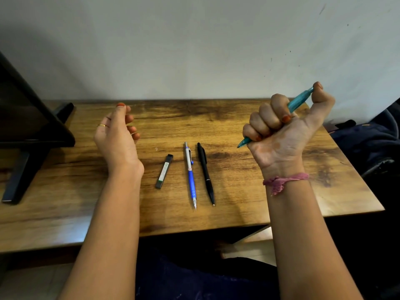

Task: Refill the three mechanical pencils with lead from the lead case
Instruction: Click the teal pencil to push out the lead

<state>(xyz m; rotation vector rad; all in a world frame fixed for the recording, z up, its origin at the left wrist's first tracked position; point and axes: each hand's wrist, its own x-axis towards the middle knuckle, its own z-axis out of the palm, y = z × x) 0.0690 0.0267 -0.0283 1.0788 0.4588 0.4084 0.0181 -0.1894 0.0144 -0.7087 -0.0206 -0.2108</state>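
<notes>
teal pencil (299, 102) gripped in raised right hand (281, 135), thumb on cap; left hand (116, 135) loose, holding nothing; lead case (164, 171), blue pencil (190, 176), black pencil (205, 173) side by side on wooden desk (249, 191).

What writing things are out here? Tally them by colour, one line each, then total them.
Teal mechanical pencil, gripped in the right hand: 1
Blue and silver mechanical pencil, on the table: 1
Black mechanical pencil, on the table: 1
Black lead case, on the table: 1
Total: 4
</notes>
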